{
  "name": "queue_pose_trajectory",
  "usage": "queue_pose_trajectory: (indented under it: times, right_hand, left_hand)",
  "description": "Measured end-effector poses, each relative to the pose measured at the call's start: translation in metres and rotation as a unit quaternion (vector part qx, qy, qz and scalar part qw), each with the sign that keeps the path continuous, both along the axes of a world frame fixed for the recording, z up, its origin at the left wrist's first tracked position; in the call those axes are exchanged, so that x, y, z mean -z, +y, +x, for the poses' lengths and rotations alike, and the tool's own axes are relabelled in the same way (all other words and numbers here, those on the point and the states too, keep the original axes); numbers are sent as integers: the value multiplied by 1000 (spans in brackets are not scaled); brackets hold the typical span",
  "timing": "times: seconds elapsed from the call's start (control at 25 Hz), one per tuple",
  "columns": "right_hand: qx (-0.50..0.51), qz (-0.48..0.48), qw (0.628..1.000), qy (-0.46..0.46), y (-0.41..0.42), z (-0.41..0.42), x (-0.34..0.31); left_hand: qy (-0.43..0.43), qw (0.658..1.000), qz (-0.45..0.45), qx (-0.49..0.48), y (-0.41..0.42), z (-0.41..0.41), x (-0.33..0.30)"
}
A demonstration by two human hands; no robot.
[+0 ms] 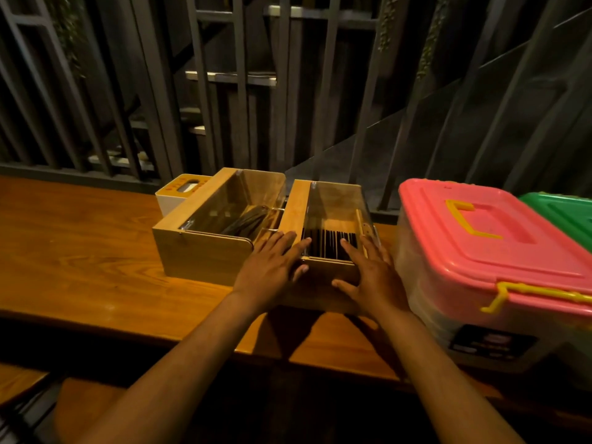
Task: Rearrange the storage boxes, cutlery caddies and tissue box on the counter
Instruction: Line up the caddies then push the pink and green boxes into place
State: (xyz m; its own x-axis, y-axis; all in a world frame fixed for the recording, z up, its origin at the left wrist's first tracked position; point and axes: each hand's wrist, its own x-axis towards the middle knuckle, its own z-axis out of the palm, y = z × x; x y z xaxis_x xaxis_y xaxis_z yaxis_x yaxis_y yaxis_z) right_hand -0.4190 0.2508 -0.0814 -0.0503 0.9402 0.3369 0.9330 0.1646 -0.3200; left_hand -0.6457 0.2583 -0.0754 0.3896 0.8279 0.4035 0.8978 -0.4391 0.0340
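Two wooden cutlery caddies with clear lids stand side by side on the wooden counter [80,251]. The left caddy [205,254] holds dark cutlery. The right caddy [330,219] holds a row of dark chopsticks. My left hand [272,267] lies on the right caddy's front left corner, thumb against its front face. My right hand [371,274] presses its front right corner, fingers spread over the lid. A white tissue box [179,190] with a yellow top sits behind the left caddy. A clear storage box with a pink lid [480,238] stands at the right, a green-lidded box [563,216] beyond it.
Dark metal railings and a glass panel [400,139] run directly behind the counter's far edge. The counter's near edge lies just below my wrists. The pink-lidded box stands very close to the right caddy.
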Motion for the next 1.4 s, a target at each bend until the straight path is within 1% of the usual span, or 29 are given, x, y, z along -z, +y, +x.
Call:
queue_pose_trajectory:
  times: [0.36,0.72,0.8,0.88,0.96,1.0,1.04,1.12,1.2,1.24,1.28,1.32,1.4]
  right_hand:
    - [12,-5,1000,0,27,-1,2]
    - [46,-42,998,-33,18,-11,-5]
    - [60,-71,994,-63,15,-16,-15]
    - [66,-125,985,-101,8,-21,-31]
    - [47,-155,979,-123,-4,-21,-50]
    - [32,-144,982,-117,-14,-18,-62]
    - [14,-110,989,-96,-25,-13,-73]
    - [-14,9,999,-39,-49,0,-97]
    - [-10,119,993,24,-76,29,-116]
    - [0,147,989,34,-88,50,-121]
    - [14,153,988,32,-98,76,-124]
    - [30,135,990,28,-109,107,-124]
    - [54,48,997,26,-125,166,-124]
  left_hand:
    - [-6,1000,-3,16,31,-2,1]
    - [0,1000,-4,24,35,-5,0]
    - [18,1000,-6,16,35,-4,-1]
    - [41,999,-19,-4,31,-1,-6]
    - [57,997,-38,-26,22,4,-17]
    - [49,998,-41,-26,14,9,-28]
    - [25,999,-35,-18,6,15,-39]
    - [-50,999,-12,8,-16,33,-61]
    - [-119,992,15,45,-40,58,-75]
    - [-144,987,21,66,-52,73,-80]
    - [-160,983,23,87,-63,88,-84]
    - [-168,980,19,104,-75,106,-86]
    - [-160,979,-8,126,-92,149,-87]
